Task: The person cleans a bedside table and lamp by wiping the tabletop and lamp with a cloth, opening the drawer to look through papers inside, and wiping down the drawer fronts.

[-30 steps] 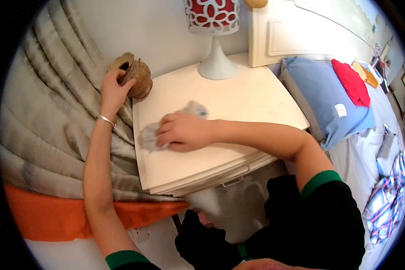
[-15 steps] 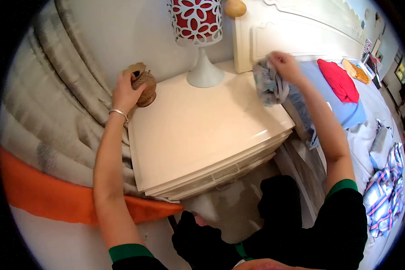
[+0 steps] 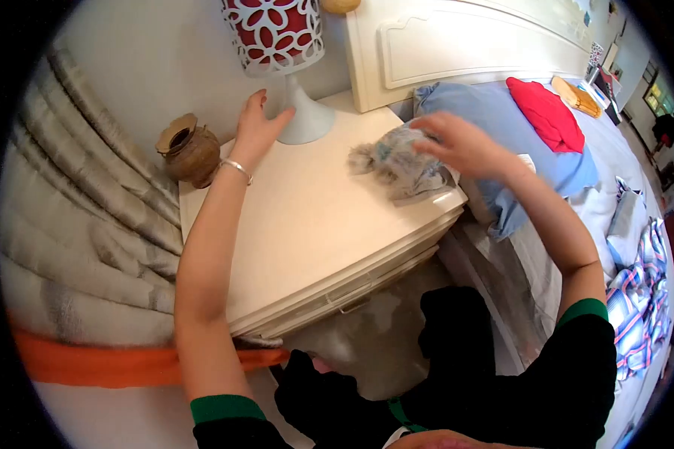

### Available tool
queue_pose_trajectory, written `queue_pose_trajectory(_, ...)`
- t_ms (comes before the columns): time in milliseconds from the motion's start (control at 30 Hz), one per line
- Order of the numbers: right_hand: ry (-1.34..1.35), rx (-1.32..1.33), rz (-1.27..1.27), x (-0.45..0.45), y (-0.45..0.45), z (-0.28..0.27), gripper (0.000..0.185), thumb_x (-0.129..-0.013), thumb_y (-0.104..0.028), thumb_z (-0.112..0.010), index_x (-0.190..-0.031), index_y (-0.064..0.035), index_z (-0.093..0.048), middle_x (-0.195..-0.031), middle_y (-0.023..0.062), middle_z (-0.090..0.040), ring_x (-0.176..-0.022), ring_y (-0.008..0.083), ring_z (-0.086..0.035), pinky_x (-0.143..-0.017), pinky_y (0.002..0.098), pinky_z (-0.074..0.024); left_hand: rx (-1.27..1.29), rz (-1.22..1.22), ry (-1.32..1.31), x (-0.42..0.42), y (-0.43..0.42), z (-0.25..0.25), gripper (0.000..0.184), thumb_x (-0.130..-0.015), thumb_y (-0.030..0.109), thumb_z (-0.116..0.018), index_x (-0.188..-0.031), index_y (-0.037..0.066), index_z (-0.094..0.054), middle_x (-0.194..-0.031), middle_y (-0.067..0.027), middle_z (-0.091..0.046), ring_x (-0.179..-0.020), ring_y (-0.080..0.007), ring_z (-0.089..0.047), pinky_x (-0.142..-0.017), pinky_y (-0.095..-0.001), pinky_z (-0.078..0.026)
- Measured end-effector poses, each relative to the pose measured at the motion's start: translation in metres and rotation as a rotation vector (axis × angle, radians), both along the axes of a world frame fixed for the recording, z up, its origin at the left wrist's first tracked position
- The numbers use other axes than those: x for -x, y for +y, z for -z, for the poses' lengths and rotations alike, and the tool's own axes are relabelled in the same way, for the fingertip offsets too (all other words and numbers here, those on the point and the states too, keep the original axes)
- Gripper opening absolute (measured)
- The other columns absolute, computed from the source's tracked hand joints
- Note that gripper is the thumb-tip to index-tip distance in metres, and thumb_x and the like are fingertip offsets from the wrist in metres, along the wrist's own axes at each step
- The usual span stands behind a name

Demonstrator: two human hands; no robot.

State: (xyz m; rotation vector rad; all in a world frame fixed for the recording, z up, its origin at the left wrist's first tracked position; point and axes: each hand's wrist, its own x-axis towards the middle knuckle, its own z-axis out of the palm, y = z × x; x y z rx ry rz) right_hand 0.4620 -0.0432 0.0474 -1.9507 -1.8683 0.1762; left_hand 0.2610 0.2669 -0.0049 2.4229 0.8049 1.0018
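My left hand [image 3: 256, 129] is open beside the lamp [image 3: 307, 116], thumb and fingers apart near its pale base. I cannot tell if the fingers touch the lamp. Its white cut-out flower shade shows red inside. A small brown pot [image 3: 193, 159] with a jagged rim stands upright left of that hand, on the cabinet's back left corner. Toward the cabinet's right edge lies a crumpled grey patterned cloth [image 3: 408, 165]. Just over it is my right hand [image 3: 460, 142], slightly blurred, with its fingers apart; whether they touch the cloth is unclear.
Both hands are over the cream bedside cabinet [image 3: 299, 224]. Grey curtains [image 3: 90, 217] with an orange band [image 3: 105, 359] hang to the left. On the right is a bed with a cream headboard [image 3: 457, 52], a blue pillow [image 3: 464, 112], a red cloth [image 3: 547, 112] and a plaid garment [image 3: 636, 314].
My left hand has let go of the brown pot and moved right to the lamp. The grey cloth, held up by my right hand before, now lies on the cabinet. The view has shifted.
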Motion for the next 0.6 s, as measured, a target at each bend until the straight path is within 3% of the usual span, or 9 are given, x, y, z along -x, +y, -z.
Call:
queue_pose_trajectory(67, -0.197, 0.175, 0.045, 0.005, 0.015, 0.032, 0.064, -0.097, -0.052, -0.051, -0.133, 0.0008, -0.05, -0.13, 0.0219, -0.054, -0.125, 0.0346, -0.047, -0.103, 0.0477, -0.039, 0.172, -0.032, -0.155, -0.025, 0.005, 0.004, 0.083, -0.075, 0.033, -0.08, -0.137, -0.008, -0.043, -0.137, -0.0273, -0.05, -0.125, -0.0358, -0.052, -0.108, -0.0401, -0.04)
queue_pose_trajectory(133, -0.357, 0.218, 0.197, 0.024, 0.033, 0.078, 0.082, -0.093, -0.063, -0.047, -0.146, -0.0015, -0.036, -0.148, 0.0281, -0.036, -0.141, 0.0429, -0.028, -0.112, 0.055, -0.0272, 0.229, -0.012, -0.245, -0.046, 0.003, 0.003, 0.084, -0.074, 0.033, -0.081, -0.137, -0.008, -0.043, -0.136, -0.0267, -0.051, -0.123, -0.0342, -0.054, -0.105, -0.0399, -0.042)
queue_pose_trajectory(200, -0.368, -0.066, 0.118, 0.023, 0.06, 0.106, 0.081, -0.091, -0.063, -0.047, -0.146, -0.0044, -0.039, -0.147, 0.0279, -0.038, -0.136, 0.0436, -0.035, -0.112, 0.0567, -0.0239, 0.285, 0.007, -0.327, -0.065, 0.014, 0.006, 0.084, -0.073, 0.033, -0.082, -0.136, -0.008, -0.043, -0.135, -0.026, -0.052, -0.121, -0.0327, -0.055, -0.103, -0.0396, -0.044)
queue_pose_trajectory(300, -0.28, -0.07, -0.036, 0.034, 0.1, 0.107, 0.074, -0.094, -0.057, -0.046, -0.149, -0.0096, -0.035, -0.151, 0.0227, -0.035, -0.142, 0.0399, -0.028, -0.116, 0.0531, -0.0183, 0.325, 0.182, -0.507, -0.086, 0.036, 0.018, 0.062, -0.081, 0.024, -0.078, -0.13, -0.001, -0.05, -0.131, -0.0136, -0.057, -0.118, -0.024, -0.055, -0.099, -0.033, -0.043)
queue_pose_trajectory(367, -0.211, -0.132, -0.048, 0.029, 0.137, 0.116, 0.07, -0.094, -0.055, -0.046, -0.147, -0.0111, -0.037, -0.148, 0.0215, -0.039, -0.14, 0.0391, -0.031, -0.115, 0.0519, -0.0202, 0.504, 0.191, -0.504, -0.089, 0.027, 0.012, 0.038, -0.085, 0.018, -0.075, -0.113, 0.001, -0.058, -0.107, -0.0048, -0.063, -0.095, -0.0157, -0.057, -0.087, -0.0294, -0.045)
queue_pose_trajectory(400, -0.141, -0.194, -0.052, 0.025, 0.149, 0.121, 0.066, -0.094, -0.052, -0.046, -0.146, -0.0125, -0.04, -0.146, 0.0203, -0.042, -0.138, 0.0384, -0.034, -0.115, 0.0507, -0.0221, 0.51, 0.185, -0.501, -0.094, 0.036, 0.018, 0.038, -0.085, 0.018, -0.075, -0.113, 0.001, -0.058, -0.107, -0.0048, -0.063, -0.095, -0.0157, -0.057, -0.087, -0.0294, -0.045)
queue_pose_trajectory(467, -0.079, -0.26, -0.078, 0.023, 0.155, 0.115, 0.055, -0.094, -0.041, -0.047, -0.137, -0.0059, -0.048, -0.139, 0.0211, -0.048, -0.131, 0.0383, -0.042, -0.111, 0.0473, -0.0298, 0.249, 0.121, -0.638, -0.107, 0.06, 0.027, 0.018, -0.091, 0.013, -0.068, -0.102, 0.003, -0.06, -0.088, 0.0004, -0.059, -0.079, -0.0113, -0.052, -0.075, -0.0278, -0.044)
queue_pose_trajectory(533, 0.165, -0.277, 0.015, 0.015, 0.163, 0.118, 0.046, -0.093, -0.029, -0.047, -0.127, 0.0006, -0.053, -0.134, 0.0229, -0.051, -0.126, 0.039, -0.047, -0.107, 0.046, -0.0361, 0.291, 0.122, -0.689, -0.104, 0.06, 0.026, 0.02, -0.092, 0.012, -0.064, -0.108, 0.0, -0.061, -0.093, -0.0023, -0.063, -0.082, -0.0127, -0.056, -0.078, -0.0284, -0.046)
queue_pose_trajectory(600, 0.079, -0.373, 0.053, 0.016, 0.174, 0.128, 0.043, -0.092, -0.025, -0.047, -0.125, 0.0023, -0.054, -0.132, 0.0241, -0.052, -0.124, 0.0395, -0.048, -0.106, 0.0461, -0.0376, 0.323, 0.117, -0.743, -0.09, 0.059, 0.02, 0.024, -0.094, 0.011, -0.06, -0.114, -0.002, -0.061, -0.099, -0.0049, -0.066, -0.086, -0.014, -0.06, -0.081, -0.0289, -0.047)
